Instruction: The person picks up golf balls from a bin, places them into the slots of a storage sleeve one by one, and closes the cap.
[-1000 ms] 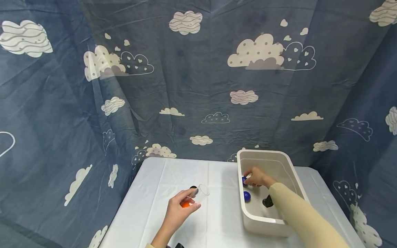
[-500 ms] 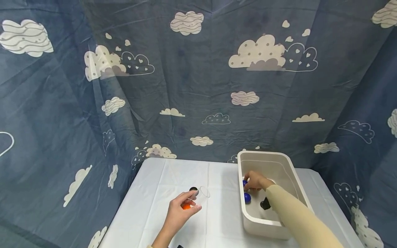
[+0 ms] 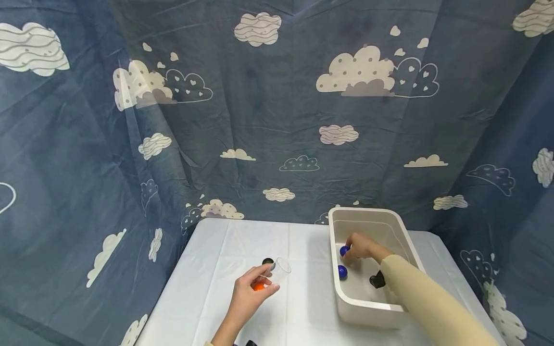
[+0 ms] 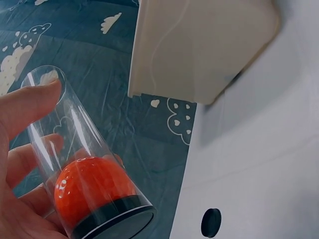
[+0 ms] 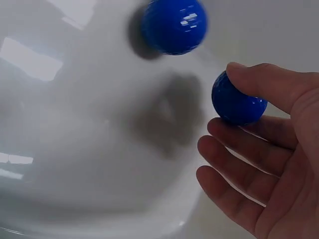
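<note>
My left hand grips a clear plastic tube above the white table, its uncapped end tilted up and away. Inside the tube an orange golf ball sits against the black cap at its lower end. A loose black cap lies on the table just beyond that hand. My right hand is inside the cream plastic tub, pinching a blue golf ball between thumb and fingers. A second blue golf ball rests on the tub floor close by.
The tub stands on the right of the white-clothed table, its walls rising around the right hand. A dark cloth curtain with cloud prints hangs behind and at both sides. The black object at the right wrist overlaps the tub floor in view.
My right hand has the blue ball in its fingers and has drawn it slightly rightward from the tub's left wall. The left hand and tube stay about where they were.
</note>
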`<state>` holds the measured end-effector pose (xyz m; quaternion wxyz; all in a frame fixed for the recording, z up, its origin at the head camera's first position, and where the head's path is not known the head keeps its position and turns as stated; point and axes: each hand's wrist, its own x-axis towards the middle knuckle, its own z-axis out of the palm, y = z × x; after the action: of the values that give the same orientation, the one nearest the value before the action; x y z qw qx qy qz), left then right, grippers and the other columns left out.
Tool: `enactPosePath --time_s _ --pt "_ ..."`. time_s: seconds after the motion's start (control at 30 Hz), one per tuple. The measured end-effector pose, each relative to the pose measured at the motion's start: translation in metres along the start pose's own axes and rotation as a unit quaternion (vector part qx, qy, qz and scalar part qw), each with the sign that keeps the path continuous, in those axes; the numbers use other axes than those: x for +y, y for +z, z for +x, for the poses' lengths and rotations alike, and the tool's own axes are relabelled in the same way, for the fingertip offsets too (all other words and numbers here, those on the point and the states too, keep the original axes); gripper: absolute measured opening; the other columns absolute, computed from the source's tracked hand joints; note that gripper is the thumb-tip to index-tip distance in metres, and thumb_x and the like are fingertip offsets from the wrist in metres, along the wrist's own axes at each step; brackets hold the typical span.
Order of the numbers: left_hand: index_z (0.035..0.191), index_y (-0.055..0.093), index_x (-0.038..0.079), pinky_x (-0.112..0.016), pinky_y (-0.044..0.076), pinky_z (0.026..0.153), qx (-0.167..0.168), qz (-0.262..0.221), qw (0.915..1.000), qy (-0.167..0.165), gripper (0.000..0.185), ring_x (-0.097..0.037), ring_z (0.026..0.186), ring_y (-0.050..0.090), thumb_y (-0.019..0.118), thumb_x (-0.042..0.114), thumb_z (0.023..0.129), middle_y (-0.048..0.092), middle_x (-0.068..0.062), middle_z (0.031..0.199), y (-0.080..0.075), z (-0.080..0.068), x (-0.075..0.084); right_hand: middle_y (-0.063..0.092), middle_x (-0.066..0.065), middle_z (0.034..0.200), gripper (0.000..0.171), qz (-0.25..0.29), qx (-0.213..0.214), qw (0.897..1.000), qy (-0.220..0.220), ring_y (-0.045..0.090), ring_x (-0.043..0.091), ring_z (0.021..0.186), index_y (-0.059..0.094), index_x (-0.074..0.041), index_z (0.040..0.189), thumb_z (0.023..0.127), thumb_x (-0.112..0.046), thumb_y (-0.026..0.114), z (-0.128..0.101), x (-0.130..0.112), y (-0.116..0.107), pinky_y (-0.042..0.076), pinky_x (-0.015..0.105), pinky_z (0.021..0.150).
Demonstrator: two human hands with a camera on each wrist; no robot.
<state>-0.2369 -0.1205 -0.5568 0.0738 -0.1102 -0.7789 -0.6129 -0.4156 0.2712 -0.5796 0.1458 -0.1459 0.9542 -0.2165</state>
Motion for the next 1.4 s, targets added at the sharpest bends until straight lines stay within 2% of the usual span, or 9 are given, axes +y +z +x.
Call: enactPosePath --time_s 0.23,0.4,0.6,0.83,1.07,1.27,1.4 --pt "0.126 0.07 0.019 -0.033 0.057 0.083 -0.004 0.005 0.9999 0.011 0.051 -0.017 0.089 0.069 0.088 0.025 0.079 0.07 -0.001 0.104 -0.002 0.0 0.002 0.066 -0.001 0.077 0.031 -0.005 0.026 0.999 -0.041 0.058 0.014 0.07 0.074 -0.001 0.094 0.072 -0.017 0.09 -0.011 -0.014 -0.018 0.05 0.033 0.068" --pt "0.127 0.07 0.016 -0.037 0.057 0.084 -0.008 0.002 0.9999 0.01 0.052 -0.017 0.089 0.069 0.088 0.025 0.08 0.07 -0.009 0.107 -0.002 0.0 0.003 0.068 -0.001 0.077 0.03 -0.001 0.035 0.997 -0.074 0.059 0.013 0.07 0.074 -0.001 0.094 0.072 -0.015 0.089 -0.023 -0.023 -0.03 0.052 0.034 0.068" --pt "0.125 0.071 0.018 -0.029 0.057 0.083 -0.002 0.004 1.0 0.003 0.05 -0.015 0.088 0.069 0.088 0.025 0.079 0.07 -0.002 0.104 -0.004 0.0 0.002 0.068 -0.001 0.081 0.032 -0.006 0.05 0.997 -0.059 0.06 0.013 0.073 0.075 -0.002 0.098 0.073 -0.016 0.089 -0.038 -0.037 -0.04 0.053 0.035 0.07" --pt "0.126 0.07 0.017 -0.028 0.057 0.082 0.001 0.003 1.0 0.006 0.049 -0.015 0.087 0.069 0.087 0.022 0.08 0.07 -0.011 0.107 -0.005 0.001 0.003 0.068 -0.001 0.084 0.035 -0.011 0.083 0.995 -0.051 0.062 0.015 0.076 0.074 -0.003 0.106 0.077 -0.02 0.087 -0.059 -0.064 -0.057 0.054 0.035 0.071" --pt "0.126 0.07 0.017 -0.026 0.057 0.078 0.006 0.011 0.9999 0.005 0.051 -0.013 0.086 0.07 0.088 0.026 0.079 0.071 0.004 0.102 -0.006 -0.002 0.003 0.067 -0.004 0.083 0.037 -0.001 0.115 0.992 -0.055 0.06 0.013 0.075 0.073 -0.009 0.11 0.079 -0.024 0.085 -0.081 -0.084 -0.061 0.052 0.033 0.067" --pt "0.127 0.069 0.016 -0.025 0.057 0.075 0.012 0.015 0.9998 0.008 0.053 -0.013 0.083 0.07 0.088 0.028 0.079 0.071 0.003 0.101 -0.006 -0.004 0.005 0.067 -0.005 0.084 0.03 0.027 0.173 0.981 -0.082 0.061 0.013 0.076 0.073 -0.013 0.109 0.082 -0.022 0.083 -0.099 -0.1 -0.057 0.052 0.032 0.066" --pt "0.126 0.069 0.018 -0.026 0.057 0.073 0.022 0.011 0.9995 0.021 0.052 -0.013 0.082 0.071 0.089 0.025 0.078 0.072 0.002 0.102 -0.006 -0.002 0.009 0.07 -0.004 0.09 0.035 0.067 0.207 0.973 -0.084 0.064 0.015 0.081 0.072 -0.013 0.116 0.084 -0.024 0.082 -0.11 -0.117 -0.054 0.054 0.032 0.068"
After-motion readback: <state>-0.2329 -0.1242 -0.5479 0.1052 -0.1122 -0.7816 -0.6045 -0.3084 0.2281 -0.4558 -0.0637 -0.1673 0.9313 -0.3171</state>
